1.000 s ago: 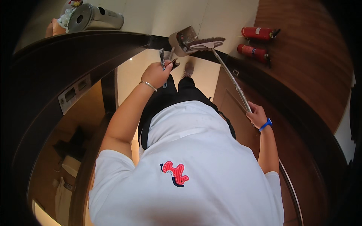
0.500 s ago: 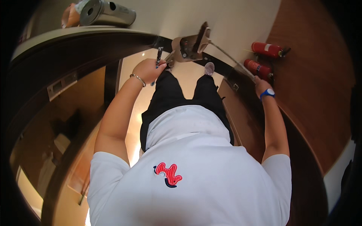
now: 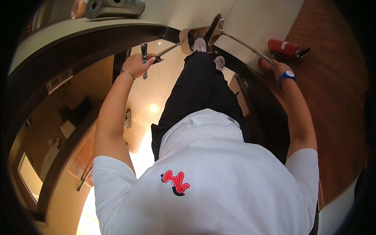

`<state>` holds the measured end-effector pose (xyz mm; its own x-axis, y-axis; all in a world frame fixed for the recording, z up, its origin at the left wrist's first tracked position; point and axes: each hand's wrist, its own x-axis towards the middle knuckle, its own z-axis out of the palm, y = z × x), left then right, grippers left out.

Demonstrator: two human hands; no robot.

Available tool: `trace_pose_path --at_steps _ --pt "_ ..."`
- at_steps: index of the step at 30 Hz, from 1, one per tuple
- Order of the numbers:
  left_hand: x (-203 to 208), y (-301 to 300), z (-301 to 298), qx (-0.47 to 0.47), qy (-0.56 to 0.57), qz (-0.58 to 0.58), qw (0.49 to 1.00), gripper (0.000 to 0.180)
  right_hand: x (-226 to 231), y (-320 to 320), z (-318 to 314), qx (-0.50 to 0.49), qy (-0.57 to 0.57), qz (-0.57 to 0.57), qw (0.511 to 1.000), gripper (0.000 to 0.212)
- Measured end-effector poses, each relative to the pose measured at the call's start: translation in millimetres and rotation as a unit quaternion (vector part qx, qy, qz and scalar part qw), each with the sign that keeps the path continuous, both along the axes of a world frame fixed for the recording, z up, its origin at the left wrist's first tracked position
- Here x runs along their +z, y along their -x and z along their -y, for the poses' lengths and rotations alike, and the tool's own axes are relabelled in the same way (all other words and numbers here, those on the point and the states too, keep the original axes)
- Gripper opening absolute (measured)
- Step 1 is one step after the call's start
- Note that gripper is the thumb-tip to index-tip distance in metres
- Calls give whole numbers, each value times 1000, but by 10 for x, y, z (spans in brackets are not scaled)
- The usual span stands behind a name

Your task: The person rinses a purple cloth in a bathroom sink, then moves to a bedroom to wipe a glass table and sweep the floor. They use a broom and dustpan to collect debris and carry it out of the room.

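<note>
My left hand [image 3: 136, 65] is closed around the handle end of a long-handled dustpan [image 3: 184, 40]. A narrow dark patterned object [image 3: 144, 53] sticks out above and below the same fist; its kind is unclear. My right hand [image 3: 280, 69] grips the upper end of a broom's thin stick. At the far end of that stick, the broom [image 3: 216, 34], with dark brown bristles, is tilted beside the pan's right side. Some dark debris [image 3: 193, 36] seems to lie in the beige pan. One of my shoes [image 3: 200, 45] overlaps the pan's near edge in view.
Two red fire extinguishers [image 3: 284, 47] are at the right, one partly behind my right hand. A metal cylindrical bin [image 3: 119, 8] is at the far left. A dark door frame [image 3: 90, 37] curves along the left, and wood-look flooring [image 3: 333, 90] covers the right.
My left hand has moved left and my right hand slightly right and forward, spreading apart. My left foot has stepped forward to the dustpan. The broom head has shifted slightly right.
</note>
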<state>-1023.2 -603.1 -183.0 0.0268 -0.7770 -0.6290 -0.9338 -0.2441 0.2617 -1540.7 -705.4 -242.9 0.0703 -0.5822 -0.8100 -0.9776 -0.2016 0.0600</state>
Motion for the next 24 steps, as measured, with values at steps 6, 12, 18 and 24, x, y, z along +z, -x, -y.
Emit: trace_pose_path --at_steps 6,12,18,24 --pt "18 50 3 -4 -28 23 999 32 65 -17 -41 -14 3 26 1000 30" --pt "-28 -9 15 -15 -18 6 1000 32 12 -35 4 -19 -8 37 999 30" --pt "55 49 -6 -13 -38 13 999 31 460 8 83 -30 39 104 993 28" --pt "23 58 22 -18 -33 12 999 31 1370 474 884 -73 0 165 984 30"
